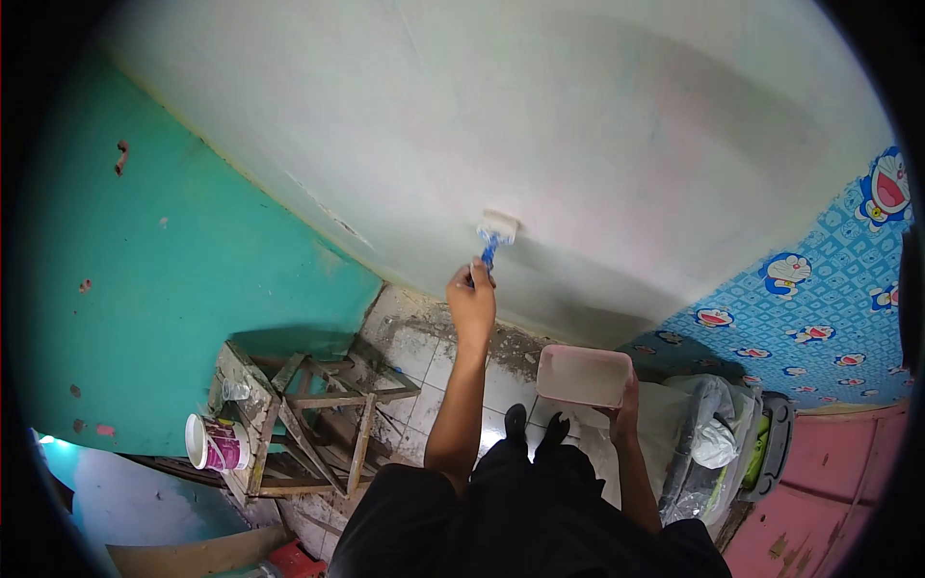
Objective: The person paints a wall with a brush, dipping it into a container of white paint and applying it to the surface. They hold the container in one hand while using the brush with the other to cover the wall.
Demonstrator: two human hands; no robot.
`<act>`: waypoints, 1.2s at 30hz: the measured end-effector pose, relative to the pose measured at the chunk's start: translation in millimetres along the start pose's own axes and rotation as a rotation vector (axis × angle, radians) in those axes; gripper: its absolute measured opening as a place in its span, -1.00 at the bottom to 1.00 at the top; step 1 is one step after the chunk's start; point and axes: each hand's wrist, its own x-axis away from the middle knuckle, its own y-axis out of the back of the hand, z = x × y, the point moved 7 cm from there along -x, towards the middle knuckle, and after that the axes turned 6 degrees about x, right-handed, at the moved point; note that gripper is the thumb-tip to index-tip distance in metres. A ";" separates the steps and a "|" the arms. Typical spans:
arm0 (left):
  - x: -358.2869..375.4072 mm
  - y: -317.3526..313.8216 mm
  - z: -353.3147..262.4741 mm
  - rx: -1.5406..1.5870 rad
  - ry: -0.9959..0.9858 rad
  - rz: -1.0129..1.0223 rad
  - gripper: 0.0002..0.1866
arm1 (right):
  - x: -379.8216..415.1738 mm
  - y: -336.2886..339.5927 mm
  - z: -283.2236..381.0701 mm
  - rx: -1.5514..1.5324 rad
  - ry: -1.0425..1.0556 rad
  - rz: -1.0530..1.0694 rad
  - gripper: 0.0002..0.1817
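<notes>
My left hand (472, 292) is closed around the blue handle of a paintbrush (498, 229). The brush's wide, whitish bristles meet the pale painted wall (597, 144) in front of me. Lower on the right, my right hand (624, 412) grips the side of a pinkish rectangular plastic tub (584, 377). Whitish paint seems to cover the inside of the tub, though its depth cannot be made out. Part of the right hand's fingers is hidden beneath the tub.
A worn wooden stand (279, 405) by the green wall (183, 279) bears a paint bucket (218, 443) and a clear cup (235, 390). Plastic-wrapped items (713, 448) crowd the right side, below blue cartoon wallpaper (814, 289). Dirty white tiles (412, 352) lie underfoot.
</notes>
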 end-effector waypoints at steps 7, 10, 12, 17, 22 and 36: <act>15.5 -2.0 -131.2 0.285 -0.137 0.012 -0.63 | 2.2 2.3 -3.4 -0.011 -0.003 0.065 -0.23; 6.1 -13.6 -122.6 0.292 -0.202 0.063 -0.65 | 4.6 4.3 -2.4 -0.016 0.000 0.076 -0.23; -4.5 -21.0 -78.5 0.267 -0.161 0.100 -0.65 | 7.6 5.5 0.3 -0.043 0.001 0.082 -0.23; -7.1 -24.2 77.2 0.013 -0.186 0.133 -0.63 | 15.6 21.2 -5.7 -0.074 -0.013 0.060 -0.29; 11.9 -9.0 231.0 -0.129 -0.120 0.102 -0.60 | 17.7 42.1 -17.3 -0.088 -0.012 -0.004 -0.32; 8.1 2.0 300.6 -0.374 0.153 0.042 -0.56 | 5.3 46.8 -22.9 -0.035 -0.015 -0.051 -0.34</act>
